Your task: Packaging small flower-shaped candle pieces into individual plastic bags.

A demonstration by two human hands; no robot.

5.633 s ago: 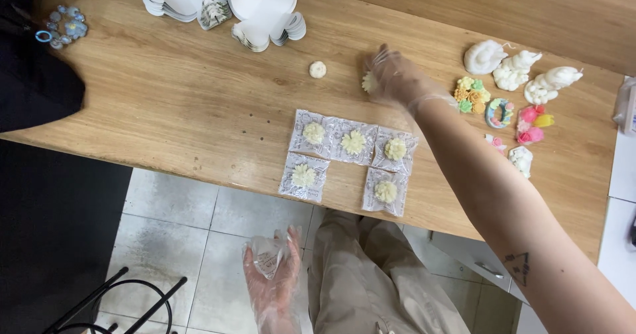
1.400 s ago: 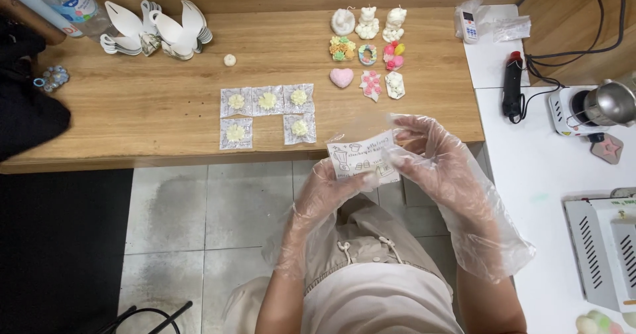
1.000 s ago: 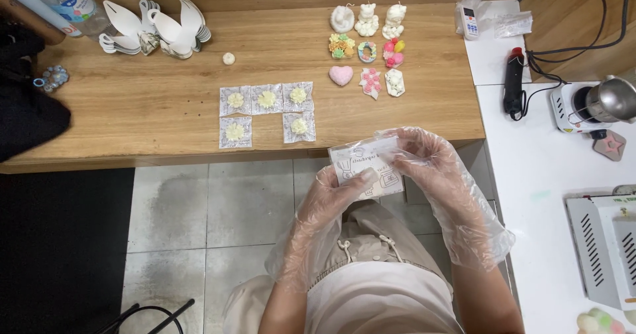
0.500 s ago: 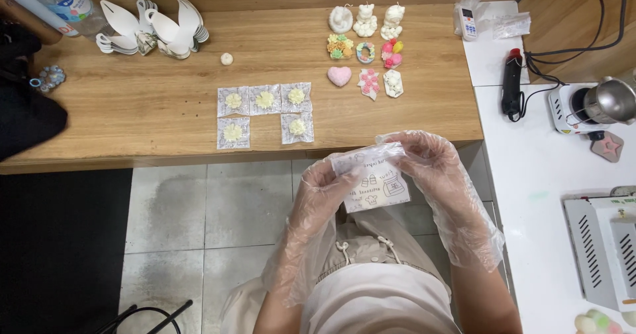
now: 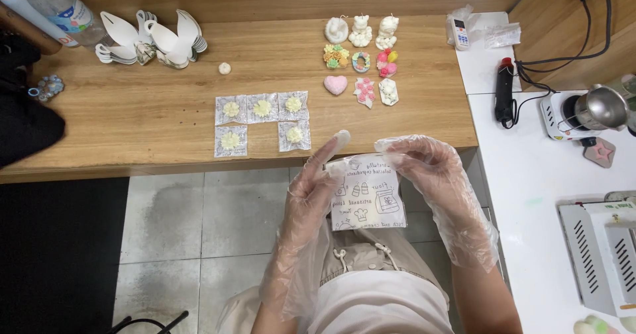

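Both my hands wear loose clear plastic gloves and hold a small clear printed bag (image 5: 366,195) upright in front of my lap. My left hand (image 5: 317,187) grips its left edge, with the index finger raised. My right hand (image 5: 429,168) pinches its top right corner. On the wooden table (image 5: 132,115) beyond lie several small packets with pale yellow flower shapes (image 5: 262,109). A single small white flower piece (image 5: 224,67) sits alone further back.
Several coloured and white moulded figures (image 5: 361,62) and a pink heart (image 5: 335,84) lie at the table's right. White folded paper shapes (image 5: 152,37) and a plastic bottle (image 5: 56,6) stand back left. A white counter (image 5: 523,148) on the right carries a black tool, a metal pot and a sealing machine.
Earlier my right hand reached over the table near a flower piece. Since then both hands took up the printed bag and lowered it slightly, turning it upright.
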